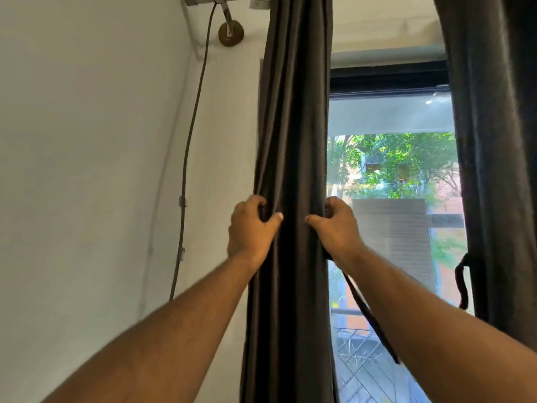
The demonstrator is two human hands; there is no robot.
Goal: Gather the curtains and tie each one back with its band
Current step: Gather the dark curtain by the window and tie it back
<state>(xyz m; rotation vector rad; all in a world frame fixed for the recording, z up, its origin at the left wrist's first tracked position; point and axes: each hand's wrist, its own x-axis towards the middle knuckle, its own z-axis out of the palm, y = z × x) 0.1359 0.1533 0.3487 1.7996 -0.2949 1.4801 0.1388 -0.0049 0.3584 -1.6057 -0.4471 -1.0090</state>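
Observation:
A dark brown curtain [293, 126] hangs in gathered folds from the rod, left of the window. My left hand [251, 228] grips its left edge at mid height. My right hand [337, 225] grips its right edge at the same height, and a dark band [374, 321] trails down and to the right from under that hand. A second dark curtain [494, 170] hangs at the right side of the window, with a looped band [462, 286] dangling at its left edge.
A white wall [101, 170] fills the left, with a thin cable [186, 158] running down it from the grey rod end [200, 0] and a round brown bracket [231, 33]. The window [389, 170] shows trees and a balcony floor outside.

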